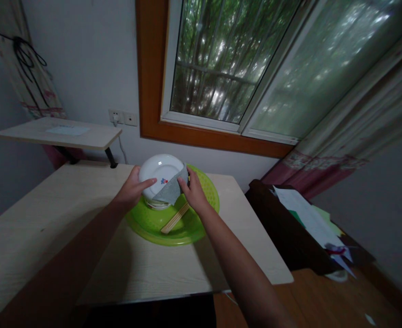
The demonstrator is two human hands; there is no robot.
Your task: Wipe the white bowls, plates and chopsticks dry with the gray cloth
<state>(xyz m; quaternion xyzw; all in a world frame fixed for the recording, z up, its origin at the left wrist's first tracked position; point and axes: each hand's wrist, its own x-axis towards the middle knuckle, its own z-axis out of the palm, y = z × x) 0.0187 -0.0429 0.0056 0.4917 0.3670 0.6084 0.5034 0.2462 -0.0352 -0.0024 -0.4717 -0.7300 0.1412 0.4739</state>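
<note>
A white plate [160,167] with a small blue and red print is held tilted above a green plastic basin [153,232]. My left hand [131,187] grips its left rim, the thumb lying on the face. On the right side, my right hand [193,187] presses a grey cloth [170,190] against the plate, with the cloth folded around the rim. Below the plate, part of another white dish [157,206] shows inside the basin; most of it is hidden. Wooden chopsticks [175,218] lie in the basin under my right hand.
The basin stands on a light wooden table [160,269]. A raised shelf [94,140] with a paper sheet is at the back left. Wall sockets [123,117] sit below left of the window. Right of the table, papers [306,214] lie on a dark cabinet [272,223].
</note>
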